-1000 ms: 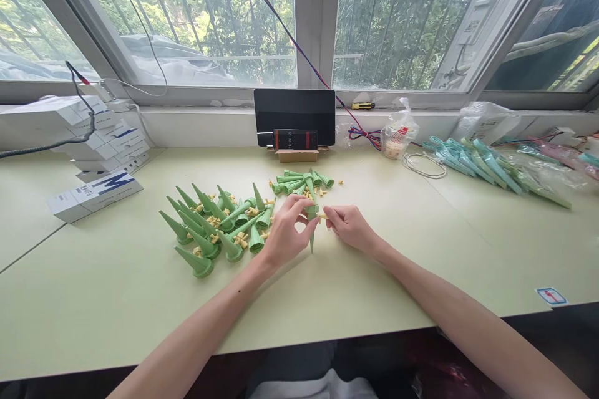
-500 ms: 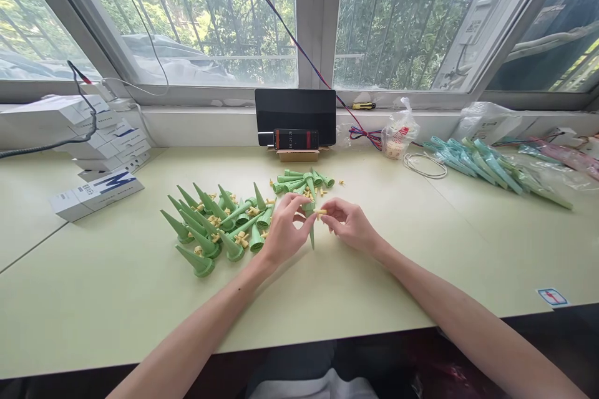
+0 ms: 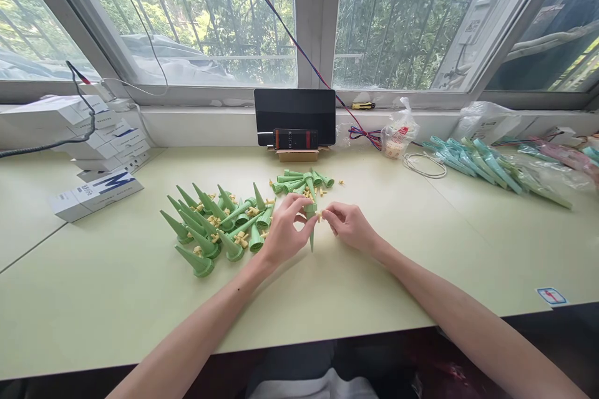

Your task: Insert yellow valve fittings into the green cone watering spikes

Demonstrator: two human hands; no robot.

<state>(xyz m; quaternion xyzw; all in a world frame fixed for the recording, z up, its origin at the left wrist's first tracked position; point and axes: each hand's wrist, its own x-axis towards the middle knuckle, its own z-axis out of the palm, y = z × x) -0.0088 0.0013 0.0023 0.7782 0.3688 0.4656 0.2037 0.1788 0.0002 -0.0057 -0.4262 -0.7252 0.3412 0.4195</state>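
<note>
Between thumb and fingers, my left hand (image 3: pixel 286 232) grips a green plant-watering spike (image 3: pixel 312 240), its pointed end toward me and its wide collar between the fingers. A small yellow valve piece (image 3: pixel 319 216) sits against the right side of the collar. My right hand (image 3: pixel 350 225) pinches the outer end of that piece with thumb and forefinger. How far the yellow part goes into the spike cannot be made out. Left of my hands lies a group of green spikes (image 3: pixel 196 262) with yellow valves (image 3: pixel 241 239) among them.
Behind my hands lie more green spikes (image 3: pixel 290 186) and loose yellow pieces. A phone (image 3: pixel 296 139) leans on a dark tablet (image 3: pixel 294 109) at the back. White boxes (image 3: pixel 96 194) stand at left; a coiled cable (image 3: pixel 425 165) and bagged teal and green items (image 3: pixel 491 162) lie at right.
The right fingers have closed up and shifted slightly around the yellow valve's outer end. The spike in my left hand has barely moved.
</note>
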